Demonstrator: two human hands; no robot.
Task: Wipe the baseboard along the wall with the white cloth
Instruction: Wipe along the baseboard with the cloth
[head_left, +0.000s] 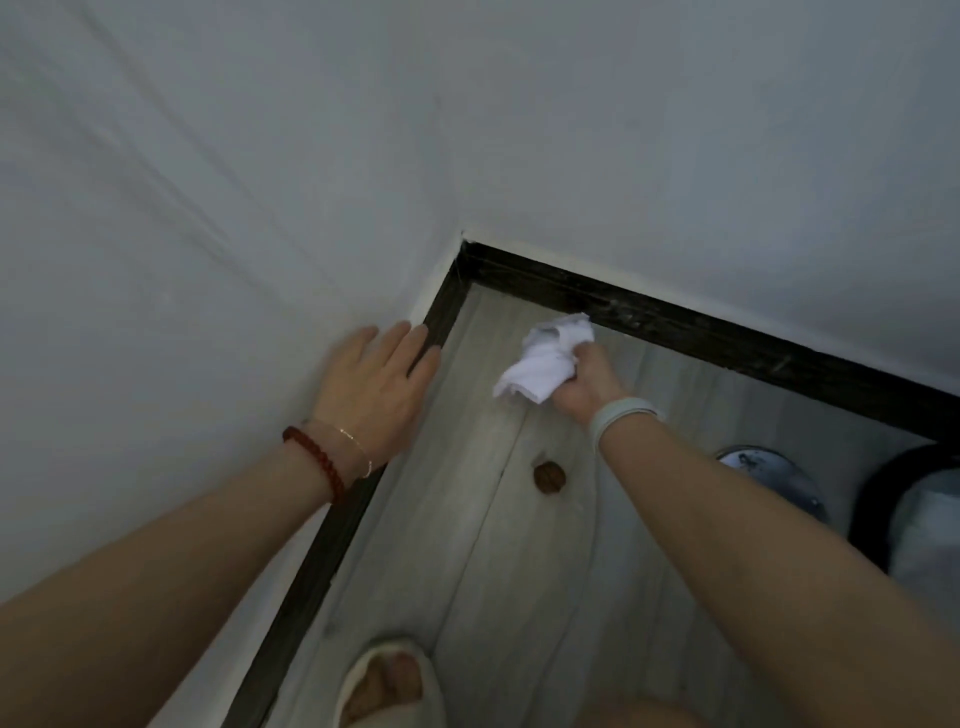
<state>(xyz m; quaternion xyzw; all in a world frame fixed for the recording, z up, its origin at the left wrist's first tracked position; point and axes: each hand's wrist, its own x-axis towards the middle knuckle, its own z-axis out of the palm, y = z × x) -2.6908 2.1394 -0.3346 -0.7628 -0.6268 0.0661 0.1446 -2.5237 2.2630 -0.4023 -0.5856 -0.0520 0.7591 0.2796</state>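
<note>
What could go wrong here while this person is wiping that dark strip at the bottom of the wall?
The white cloth is bunched in the right hand, so only a small part may touch the black baseboard and pale dusty streaks could stay. The left hand lies flat against the wall and might leave a smudge. A small brown object lies on the floor near the slippered foot; stepping on it seems possible.
</note>
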